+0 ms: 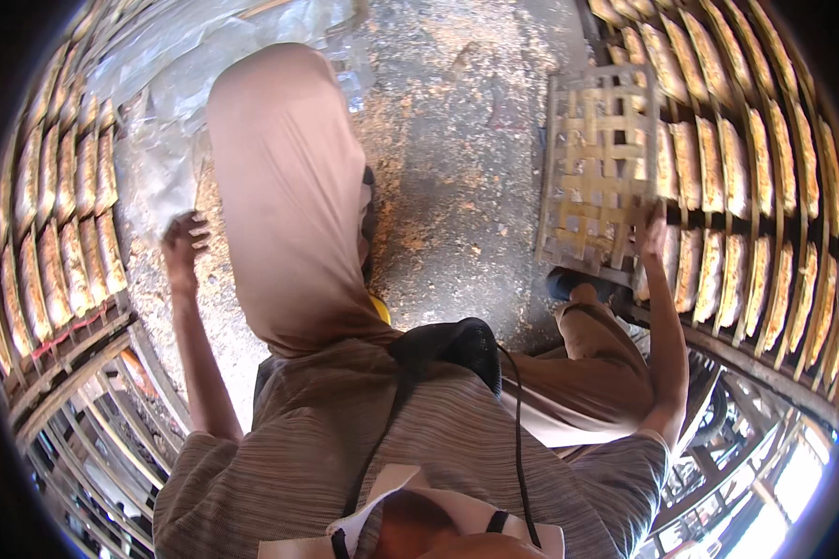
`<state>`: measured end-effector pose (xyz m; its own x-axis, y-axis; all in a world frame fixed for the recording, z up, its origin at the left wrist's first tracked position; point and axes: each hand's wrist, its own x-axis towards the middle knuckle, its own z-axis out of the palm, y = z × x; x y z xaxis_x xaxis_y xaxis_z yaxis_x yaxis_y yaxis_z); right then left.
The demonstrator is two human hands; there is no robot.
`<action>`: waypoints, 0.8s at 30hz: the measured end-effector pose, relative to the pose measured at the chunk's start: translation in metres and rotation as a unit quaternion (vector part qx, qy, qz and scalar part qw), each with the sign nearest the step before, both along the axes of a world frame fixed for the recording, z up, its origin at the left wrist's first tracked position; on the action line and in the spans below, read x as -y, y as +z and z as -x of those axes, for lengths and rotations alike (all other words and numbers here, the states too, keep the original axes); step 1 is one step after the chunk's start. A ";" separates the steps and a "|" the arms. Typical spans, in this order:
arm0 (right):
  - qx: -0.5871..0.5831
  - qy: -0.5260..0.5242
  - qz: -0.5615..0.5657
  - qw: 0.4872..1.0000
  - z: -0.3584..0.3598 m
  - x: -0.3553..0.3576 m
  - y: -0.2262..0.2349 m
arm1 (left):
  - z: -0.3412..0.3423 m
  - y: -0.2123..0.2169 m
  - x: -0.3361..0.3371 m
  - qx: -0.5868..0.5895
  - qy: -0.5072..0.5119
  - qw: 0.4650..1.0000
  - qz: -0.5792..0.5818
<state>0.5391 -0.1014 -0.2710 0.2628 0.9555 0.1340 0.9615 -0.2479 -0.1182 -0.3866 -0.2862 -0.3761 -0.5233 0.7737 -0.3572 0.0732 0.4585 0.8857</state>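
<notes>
My left hand hangs in the air at the left, fingers spread, with nothing in it. It is nearest to crumpled clear plastic sheeting and the left rack. At the right, my right hand is at the right edge of a woven bamboo tray with a wooden frame. The fingers appear closed on that edge, though they are blurred and partly hidden. The tray has an open lattice and stands out beside the right rack, above my sandalled foot.
Racks of slatted shelves holding rows of pale, orange-edged slabs stand at the left and right. Grey floor strewn with crumbs lies between them. My bent leg covers the middle left. Wooden slatted frames flank me.
</notes>
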 end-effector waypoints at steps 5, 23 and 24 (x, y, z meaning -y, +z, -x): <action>0.055 0.071 0.121 0.989 -0.136 0.005 -0.046 | 0.015 -0.090 0.071 -0.012 0.008 0.999 0.052; -0.042 0.188 0.222 0.956 -0.034 0.060 0.049 | 0.054 -0.099 -0.072 -0.547 -0.117 0.806 0.196; -0.042 0.171 0.268 0.947 -0.014 0.054 0.053 | 0.076 -0.105 -0.066 -0.563 -0.116 0.788 0.220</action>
<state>0.5528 -0.1559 -0.2182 -0.0857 0.9115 -0.4022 0.9892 0.0296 -0.1435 -0.4625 -0.2203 -0.4815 -0.5632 0.8258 -0.0281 0.8261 0.5619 -0.0423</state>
